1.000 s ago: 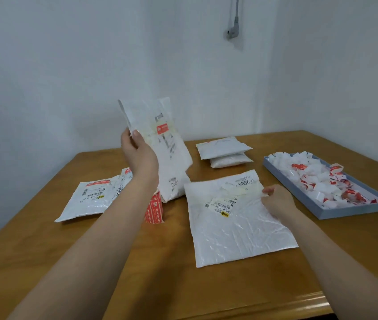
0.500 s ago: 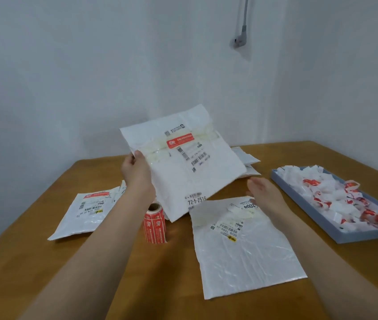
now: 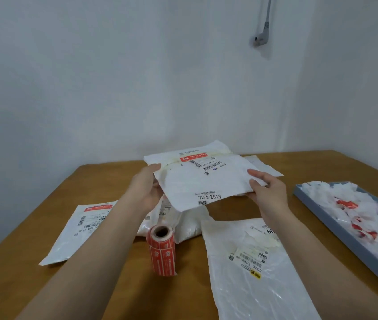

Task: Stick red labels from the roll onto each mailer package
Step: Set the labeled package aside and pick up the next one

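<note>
A white mailer (image 3: pixel 202 179) with a red label near its top edge hangs nearly flat above the table. My left hand (image 3: pixel 145 189) grips its left edge and my right hand (image 3: pixel 267 189) grips its right edge. The roll of red labels (image 3: pixel 162 252) stands upright on the table below my left forearm. Another white mailer (image 3: pixel 250 269) lies flat at the front right, with barcode stickers and no red label visible. A mailer with a red label (image 3: pixel 84 229) lies at the left. More mailers (image 3: pixel 183 227) lie under the held one.
A blue-grey tray (image 3: pixel 345 239) full of white and red backing scraps sits at the right edge of the wooden table (image 3: pixel 44 285). Further white mailers (image 3: pixel 266 168) peek out behind the held one. White walls close the back and the right.
The held mailer has come down from upright to nearly flat. My right hand left the mailer on the table and took the held mailer's right edge.
</note>
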{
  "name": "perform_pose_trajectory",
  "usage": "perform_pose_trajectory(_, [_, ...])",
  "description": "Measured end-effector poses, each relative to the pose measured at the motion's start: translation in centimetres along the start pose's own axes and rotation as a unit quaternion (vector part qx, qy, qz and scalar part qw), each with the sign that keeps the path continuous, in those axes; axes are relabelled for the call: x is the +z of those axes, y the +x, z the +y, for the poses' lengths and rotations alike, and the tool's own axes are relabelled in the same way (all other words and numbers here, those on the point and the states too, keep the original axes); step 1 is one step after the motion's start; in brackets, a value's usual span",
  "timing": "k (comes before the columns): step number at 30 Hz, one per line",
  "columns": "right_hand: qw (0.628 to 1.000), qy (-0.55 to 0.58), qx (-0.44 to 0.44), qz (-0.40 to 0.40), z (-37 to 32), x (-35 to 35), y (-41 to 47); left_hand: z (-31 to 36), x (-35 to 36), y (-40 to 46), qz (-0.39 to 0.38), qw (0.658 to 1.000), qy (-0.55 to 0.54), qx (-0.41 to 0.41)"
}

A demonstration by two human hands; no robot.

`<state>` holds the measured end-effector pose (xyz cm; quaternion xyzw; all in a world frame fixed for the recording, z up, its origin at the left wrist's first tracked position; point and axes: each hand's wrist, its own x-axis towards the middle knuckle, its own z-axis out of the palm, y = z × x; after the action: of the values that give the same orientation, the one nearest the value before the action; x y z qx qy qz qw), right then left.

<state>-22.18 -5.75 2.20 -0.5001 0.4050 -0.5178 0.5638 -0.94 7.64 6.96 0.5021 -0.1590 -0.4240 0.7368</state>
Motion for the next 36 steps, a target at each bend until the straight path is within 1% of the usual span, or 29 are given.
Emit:
perform_pose_trajectory(4, [0.997, -0.047, -0.038, 0.047, 0.0, 2.6, 1.9, 0.6, -0.4, 1.8, -0.060, 0.992, 0.088, -0.070])
perform_pose_trajectory(7, [0.995, -0.071, -0.061, 0.036, -0.1, 3.9, 3.0, 1.4, -0.8, 3.1, -0.079, 0.983, 0.156, -0.061])
perform_pose_trajectory(9, [0.993, -0.105, -0.061, 0.007, 0.5, 5.0, 4.4, 1.7, -1.4, 5.0, -0.052, 0.983, 0.172, -0.038])
perform_pose_trajectory(12, [0.980, -0.189, -0.062, -0.015, 1.9, 6.5, 6.3, 2.1, -2.1, 7.4, 0.013, 0.981, 0.191, 0.004])
perform_pose_trajectory(16, [0.963, -0.253, -0.081, -0.041, 3.5, 8.0, 7.8, 1.8, -3.1, 10.4, 0.074, 0.960, 0.264, 0.050])
perform_pose_trajectory(18, [0.946, -0.301, -0.103, -0.063, 3.8, 8.6, 8.3, 1.6, -3.4, 11.7, 0.086, 0.960, 0.259, 0.067])
perform_pose_trajectory(19, [0.937, -0.323, -0.112, -0.076, 3.9, 9.0, 8.4, 1.4, -3.4, 12.1, 0.084, 0.954, 0.274, 0.086])
perform_pose_trajectory(20, [0.923, -0.354, -0.121, -0.089, 4.2, 9.2, 8.7, 1.2, -3.4, 12.5, 0.086, 0.939, 0.316, 0.106])
perform_pose_trajectory(22, [0.881, -0.440, -0.141, -0.097, 4.8, 9.7, 9.2, 0.8, -3.7, 13.6, 0.099, 0.899, 0.408, 0.125])
perform_pose_trajectory(24, [0.846, -0.504, -0.146, -0.096, 5.3, 9.9, 9.1, 0.4, -4.2, 14.6, 0.120, 0.866, 0.473, 0.107])
perform_pose_trajectory(27, [0.816, -0.538, -0.173, -0.120, 6.1, 10.0, 8.6, -0.6, -5.1, 15.3, 0.097, 0.840, 0.526, 0.089])
perform_pose_trajectory(29, [0.808, -0.545, -0.173, -0.143, 6.7, 10.1, 8.4, -1.2, -5.3, 15.0, 0.065, 0.840, 0.531, 0.085])
perform_pose_trajectory(31, [0.811, -0.539, -0.160, -0.160, 7.1, 10.1, 8.3, -1.7, -5.5, 14.9, 0.046, 0.847, 0.523, 0.082])
perform_pose_trajectory(36, [0.818, -0.524, -0.179, -0.155, 6.5, 10.0, 7.7, -1.2, -5.1, 14.1, 0.065, 0.858, 0.500, 0.102])
